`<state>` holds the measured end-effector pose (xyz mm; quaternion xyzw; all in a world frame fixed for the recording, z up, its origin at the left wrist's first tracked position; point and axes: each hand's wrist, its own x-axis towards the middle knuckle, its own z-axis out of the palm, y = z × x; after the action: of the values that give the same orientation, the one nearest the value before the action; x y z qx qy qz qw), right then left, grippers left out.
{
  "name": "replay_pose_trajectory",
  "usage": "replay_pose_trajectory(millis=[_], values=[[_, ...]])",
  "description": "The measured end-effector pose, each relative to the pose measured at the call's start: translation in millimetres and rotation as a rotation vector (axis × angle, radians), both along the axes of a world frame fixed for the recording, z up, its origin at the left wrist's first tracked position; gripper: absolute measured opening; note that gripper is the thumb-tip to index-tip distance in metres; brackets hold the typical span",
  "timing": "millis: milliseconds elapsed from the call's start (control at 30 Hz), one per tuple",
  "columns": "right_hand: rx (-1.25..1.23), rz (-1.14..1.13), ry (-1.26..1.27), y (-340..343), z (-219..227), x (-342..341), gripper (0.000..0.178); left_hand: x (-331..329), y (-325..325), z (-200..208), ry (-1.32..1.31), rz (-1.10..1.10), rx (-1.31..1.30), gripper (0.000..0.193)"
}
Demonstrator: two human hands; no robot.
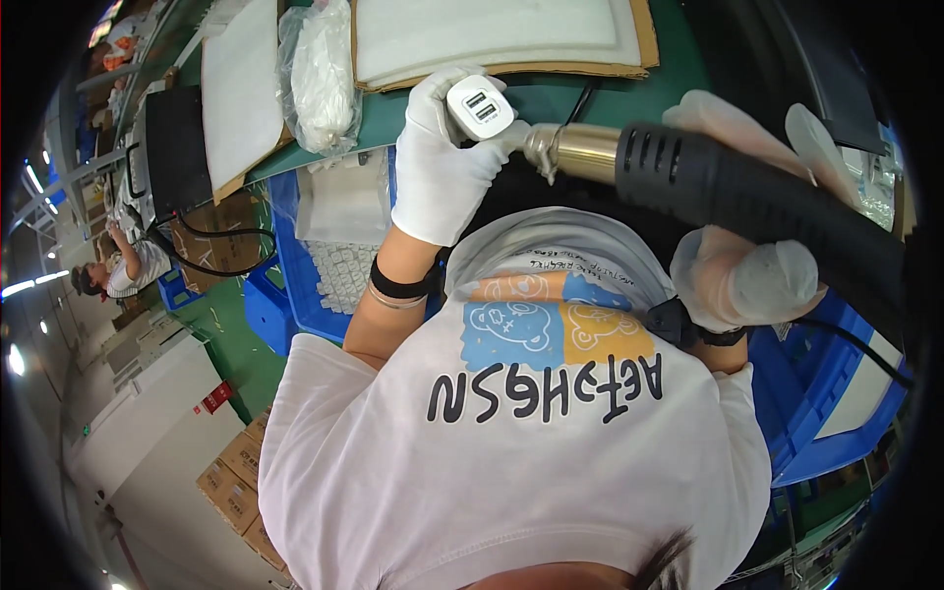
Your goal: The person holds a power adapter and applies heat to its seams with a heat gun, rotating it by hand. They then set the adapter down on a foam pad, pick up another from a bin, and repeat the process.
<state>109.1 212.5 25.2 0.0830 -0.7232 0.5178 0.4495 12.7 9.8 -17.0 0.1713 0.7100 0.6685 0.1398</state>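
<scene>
My left hand (440,162), in a white glove, grips a white two-port USB charger (481,111) with its port face up. Just right of the charger points the tip of a black hot-air tool (669,167) with a brass-coloured nozzle (587,152); something shiny is wrapped around the nozzle's end. My right hand (752,275), with pale coverings on its fingers, is behind the tool's thick black body. Its fingers stick out above and below, spread apart. The tool hides the palm, and I cannot tell whether hand and tool touch.
A clear plastic bag (327,84) and foam sheets on cardboard (492,34) lie on the green table. At left, a blue bin (285,256) holds many small whitish pieces (337,275). Another blue bin (816,393) stands at right. A person (128,265) sits farther off at left.
</scene>
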Motion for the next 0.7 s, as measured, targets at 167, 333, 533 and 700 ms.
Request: replay_pose_trajectory(millis=[167,333,533,700], values=[[-0.007,0.087,0.008,2,-2,-1,0.063,0,1,1,0.165,0.052,-0.213,0.056],[0.039,0.129,0.007,13,1,-1,0.064,1,2,2,0.351,0.062,-0.299,0.056],[0.015,0.010,0.146,10,-11,-9,0.064,-2,-5,-4,0.224,-0.009,-0.205,0.055],[0.012,0.013,0.154,7,-11,-9,0.063,1,-5,-3,0.161,0.001,-0.094,0.053]])
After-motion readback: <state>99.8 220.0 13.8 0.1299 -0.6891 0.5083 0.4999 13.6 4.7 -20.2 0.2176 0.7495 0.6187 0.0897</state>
